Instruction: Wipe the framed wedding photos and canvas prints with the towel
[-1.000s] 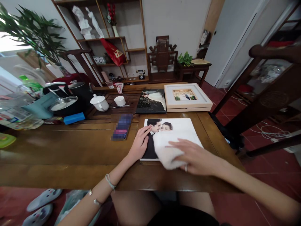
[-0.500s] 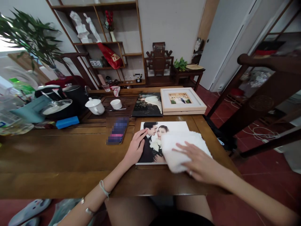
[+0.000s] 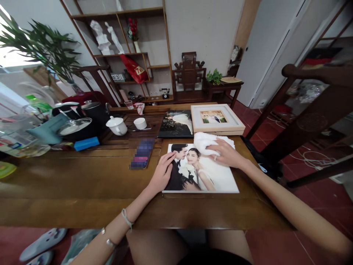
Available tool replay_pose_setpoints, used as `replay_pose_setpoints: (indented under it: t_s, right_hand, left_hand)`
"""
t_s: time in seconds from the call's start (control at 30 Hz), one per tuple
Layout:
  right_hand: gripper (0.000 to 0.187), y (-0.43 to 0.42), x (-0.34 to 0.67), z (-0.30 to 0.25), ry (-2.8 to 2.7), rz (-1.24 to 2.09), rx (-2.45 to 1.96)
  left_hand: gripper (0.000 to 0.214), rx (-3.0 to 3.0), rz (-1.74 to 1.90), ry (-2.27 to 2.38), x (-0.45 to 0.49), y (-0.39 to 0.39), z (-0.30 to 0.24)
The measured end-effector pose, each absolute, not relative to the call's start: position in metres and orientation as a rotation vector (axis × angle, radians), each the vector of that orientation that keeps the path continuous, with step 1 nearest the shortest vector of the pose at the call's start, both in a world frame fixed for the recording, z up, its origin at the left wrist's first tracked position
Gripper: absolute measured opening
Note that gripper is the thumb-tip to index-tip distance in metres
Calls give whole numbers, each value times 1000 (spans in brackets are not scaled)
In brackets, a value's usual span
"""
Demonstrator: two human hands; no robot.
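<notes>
A wedding photo panel point(image 3: 204, 180) lies flat on the wooden table point(image 3: 110, 206) near its front edge. Over the panel's left side my left hand point(image 3: 163, 173) rests with fingers stretched out on the print, holding nothing. My right hand point(image 3: 226, 154) presses a white cloth point(image 3: 209, 142) onto the panel's upper right corner, fingers bent over the fabric. The cloth covers that corner and reaches past the far edge. Left of the panel is a phone point(image 3: 142, 154) with a blurred screen.
Behind the panel lie a dark photo album point(image 3: 175, 124) and a pale framed photo point(image 3: 217, 119). To the left are a white lidded cup point(image 3: 116, 126), a small white bowl point(image 3: 140, 123), a glass-lidded pot point(image 3: 75, 127) and a blue box point(image 3: 86, 143). A wooden chair point(image 3: 309, 99) stands at right.
My right hand has moved the cloth from the panel's lower right up to its far right corner, uncovering the right side of the print. My left hand stays on the left side.
</notes>
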State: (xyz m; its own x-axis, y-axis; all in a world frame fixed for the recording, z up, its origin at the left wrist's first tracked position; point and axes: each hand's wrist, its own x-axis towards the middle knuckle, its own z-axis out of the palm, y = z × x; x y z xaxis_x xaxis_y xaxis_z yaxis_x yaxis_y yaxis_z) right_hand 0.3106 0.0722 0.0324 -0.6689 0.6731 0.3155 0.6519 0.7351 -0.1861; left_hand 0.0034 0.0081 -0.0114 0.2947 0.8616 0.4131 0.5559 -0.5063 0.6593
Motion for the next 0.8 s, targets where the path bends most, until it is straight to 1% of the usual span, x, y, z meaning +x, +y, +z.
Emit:
replay_pose_setpoints:
  t_s: [0.1, 0.27, 0.33, 0.4, 0.5, 0.57, 0.7, 0.8]
  right_hand:
    - [33, 68, 306, 33, -2591, 80, -1020]
    - [41, -21, 290, 34, -2782, 199, -815]
    - [35, -56, 286, 36, -2847, 262, -694]
    - [32, -72, 286, 39, -2890, 331, -597]
    - [41, -51, 293, 41, -2887, 382, -616]
    - [44, -17, 300, 38, -2809, 304, -733]
    - [37, 50, 305, 30, -2621, 133, -942]
    - [36, 58, 296, 32, -2633, 101, -1029]
  left_hand:
    - [40, 2165, 1075, 1269, 4, 8, -11]
    - [41, 2138, 1083, 1292, 5, 8, -13]
    - [41, 2136, 1096, 1298, 5, 8, -14]
    - [41, 2135, 1105, 1300, 6, 8, -14]
    - [41, 2135, 1105, 1294, 6, 8, -15]
    - [41, 2138, 1100, 1287, 5, 8, -15]
    - [40, 2141, 1108, 1281, 4, 9, -15]
    - [41, 2140, 1120, 1283, 4, 9, -15]
